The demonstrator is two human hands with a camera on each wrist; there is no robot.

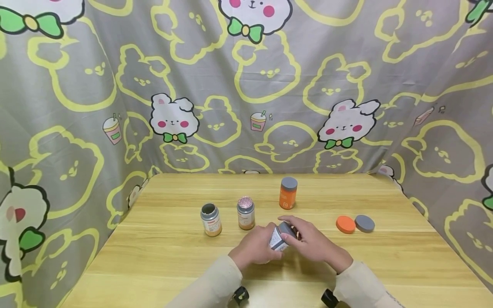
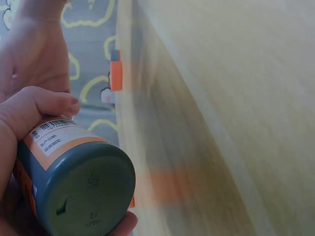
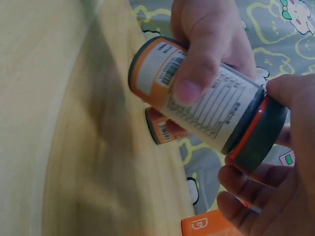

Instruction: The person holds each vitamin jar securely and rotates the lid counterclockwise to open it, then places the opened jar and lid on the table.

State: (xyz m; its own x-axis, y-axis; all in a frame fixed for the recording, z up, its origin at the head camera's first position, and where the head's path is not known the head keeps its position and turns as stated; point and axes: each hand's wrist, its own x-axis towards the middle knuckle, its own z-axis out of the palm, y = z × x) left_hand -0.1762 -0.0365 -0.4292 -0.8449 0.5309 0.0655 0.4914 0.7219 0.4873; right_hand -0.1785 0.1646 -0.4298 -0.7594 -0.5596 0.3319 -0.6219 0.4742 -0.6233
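Observation:
My left hand (image 1: 256,246) grips a pill bottle (image 3: 206,103) round its body, the thumb lying across the white printed label. The bottle is tilted, and its dark base (image 2: 88,191) faces the left wrist camera. At its other end is a dark grey cap (image 3: 263,135) with a red-orange rim. My right hand (image 1: 312,241) holds that cap by its edge, thumb on one side and fingers on the other. Left of the hands stand an uncapped bottle (image 1: 211,222) with a dark mouth and a bottle (image 1: 245,215) with a patterned seal over its top.
An orange bottle (image 1: 288,194) with a grey lid stands upright beyond the hands. To the right, an orange lid (image 1: 345,224) and a grey lid (image 1: 364,223) lie side by side on the wooden table (image 1: 165,265). A patterned curtain (image 1: 215,149) hangs behind and at both sides.

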